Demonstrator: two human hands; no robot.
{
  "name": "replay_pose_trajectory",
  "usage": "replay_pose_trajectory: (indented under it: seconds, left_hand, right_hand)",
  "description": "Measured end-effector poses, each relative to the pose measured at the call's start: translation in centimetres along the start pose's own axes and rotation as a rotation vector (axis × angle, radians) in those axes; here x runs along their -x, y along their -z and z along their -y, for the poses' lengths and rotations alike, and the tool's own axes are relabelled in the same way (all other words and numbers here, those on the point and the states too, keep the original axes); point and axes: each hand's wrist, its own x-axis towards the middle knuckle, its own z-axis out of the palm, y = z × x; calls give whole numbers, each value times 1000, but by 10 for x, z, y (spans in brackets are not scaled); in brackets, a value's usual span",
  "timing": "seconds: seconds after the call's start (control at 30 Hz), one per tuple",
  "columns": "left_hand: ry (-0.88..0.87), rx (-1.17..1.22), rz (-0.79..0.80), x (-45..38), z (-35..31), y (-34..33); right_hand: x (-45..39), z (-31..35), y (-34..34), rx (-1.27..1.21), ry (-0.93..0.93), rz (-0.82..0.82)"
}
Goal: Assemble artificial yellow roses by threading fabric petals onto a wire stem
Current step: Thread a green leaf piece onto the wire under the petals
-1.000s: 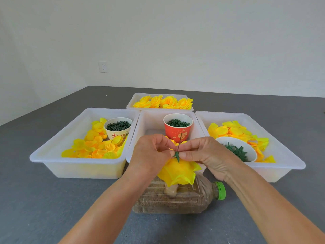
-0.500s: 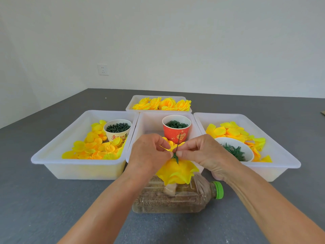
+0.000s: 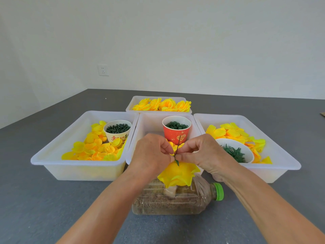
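Trouble, as I judge it, would come from the thin wire stem: it is slender and whippy, so if my pinch slackens the piece I am threading could snag or slide crooked, and a hard push might bend the wire or tear the hole in the cloth. My left hand has its fingertips curled in, pinching a small yellow petal against the stem; my right hand pinches the stem itself just above a small green leaf-like piece. Below my fingers the half-built rose hangs as a soft, ruffled cup of bright cloth, sitting on a post that rises from a clear plastic bottle lying on its side, filled with something grainy, with a green cap. If I tug sideways, that bottle could roll.

Behind, on the grey worktop, stand milky white plastic bins. The left bin holds loose rounded petals and a pale paper cup of dark green bits. The middle bin holds a red paper cup of green rings. The right bin has petals and a white bowl of spiky green pieces. The far bin holds finished roses.
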Motion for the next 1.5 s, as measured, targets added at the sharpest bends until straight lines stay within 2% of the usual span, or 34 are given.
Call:
replay_pose_trajectory:
  seconds: [0.2,0.33,0.47,0.63,0.87,1.03,1.23,1.5]
  left_hand:
    - [26,15,73,-2,5,1]
    - [17,60,150,-5,8,7]
    - [-47,50,103,-6,9,7]
    - [-130,-69,37,-5,10,4]
    - [-178,-56,73,-1,18,4]
    - [-215,-44,115,-4,19,8]
    - [-292,-119,84,-6,21,3]
    - [-285,-56,56,-3,26,-2]
  right_hand:
    - [-1,-5,-3,77,-4,29]
    - [-4,-8,0,-31,-59,66]
    - [-2,-10,2,-151,-107,66]
    - [1,-6,-1,-71,-40,39]
    - [3,-9,-3,61,61,-20]
    - [-2,-11,-1,59,97,24]
    - [-5,-20,-4,91,152,4]
    - [-7,-24,-5,52,170,14]
